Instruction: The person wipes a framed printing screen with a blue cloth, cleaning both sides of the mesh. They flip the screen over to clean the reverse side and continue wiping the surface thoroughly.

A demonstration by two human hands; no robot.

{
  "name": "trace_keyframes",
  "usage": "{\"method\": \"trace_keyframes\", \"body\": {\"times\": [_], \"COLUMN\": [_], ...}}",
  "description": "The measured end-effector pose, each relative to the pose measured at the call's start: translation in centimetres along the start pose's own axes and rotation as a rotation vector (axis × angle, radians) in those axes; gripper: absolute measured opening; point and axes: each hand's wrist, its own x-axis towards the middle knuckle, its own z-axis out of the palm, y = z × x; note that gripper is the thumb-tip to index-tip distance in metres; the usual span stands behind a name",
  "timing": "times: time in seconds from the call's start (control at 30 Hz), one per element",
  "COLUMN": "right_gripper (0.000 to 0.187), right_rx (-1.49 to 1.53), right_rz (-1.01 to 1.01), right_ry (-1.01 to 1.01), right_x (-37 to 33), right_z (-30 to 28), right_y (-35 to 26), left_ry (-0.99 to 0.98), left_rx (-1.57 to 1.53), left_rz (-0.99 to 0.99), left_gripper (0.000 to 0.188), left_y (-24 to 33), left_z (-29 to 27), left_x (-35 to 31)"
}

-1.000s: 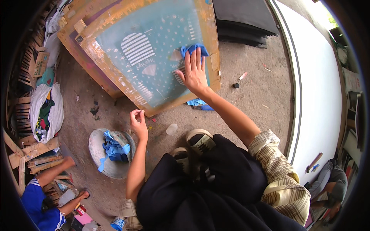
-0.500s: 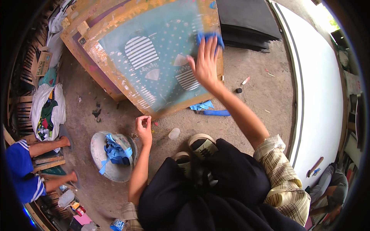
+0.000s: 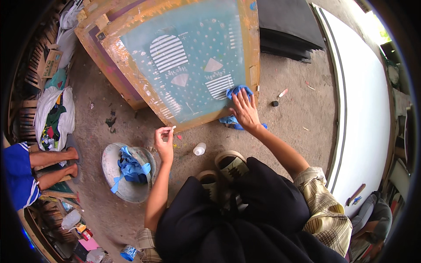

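Note:
A screen-printing frame (image 3: 144, 94) with orange-brown edges and a teal mesh stands tilted before me. Striped shapes, dots and pale fan shapes mark its mesh. My right hand (image 3: 246, 113) presses a crumpled blue cloth (image 3: 238, 91) against the mesh at the lower right, fingers stretched over it. At the frame's bottom corner my left hand (image 3: 164, 143) is closed in a pinch on a small white piece (image 3: 174, 127), whose kind I cannot make out. A grey bucket (image 3: 108, 162) with blue cloth strips (image 3: 131, 168) in it stands left of my left forearm.
A small translucent bottle (image 3: 199, 149) lies by my shoes. More blue cloth (image 3: 229, 119) lies under the frame's lower edge. Black sheets (image 3: 285, 44) are stacked at the right, beside a long white panel (image 3: 364, 114). Another person's legs (image 3: 55, 166) are at the left.
My right hand has brought the blue cloth down the mesh from its upper right edge to the lower right. My left hand stays at the bottom corner, the white piece now showing.

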Motion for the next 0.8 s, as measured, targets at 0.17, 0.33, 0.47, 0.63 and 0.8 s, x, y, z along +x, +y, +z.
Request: {"method": "trace_keyframes", "body": {"times": [0.17, 0.33, 0.47, 0.63, 0.8], "right_gripper": [0.076, 0.08, 0.077, 0.069, 0.061], "right_rx": [0.164, 0.045, -0.123, -0.131, -0.052], "right_rz": [0.163, 0.145, -0.323, -0.524, -0.079], "right_ry": [0.483, 0.668, 0.2, -0.09, 0.44], "right_x": [12.1, 20.3, 15.1, 7.8, 16.0], "right_z": [-6.1, -10.7, -6.2, -3.8, -9.1], "right_y": [-0.5, -3.1, -6.8, -4.0, -0.5], "left_ry": [-0.019, 0.011, 0.038, 0.11, 0.095], "left_rx": [0.067, 0.08, 0.057, 0.017, -0.014], "left_rz": [0.046, 0.033, 0.051, 0.058, 0.041], "left_gripper": [0.016, 0.013, 0.012, 0.01, 0.009], "left_y": [-0.9, 0.7, 0.2, -0.4, -0.8], "left_z": [-0.5, -0.9, -1.0, -1.5, -1.2], "left_x": [-0.3, 0.7, 0.7, 0.5, 0.1]}}
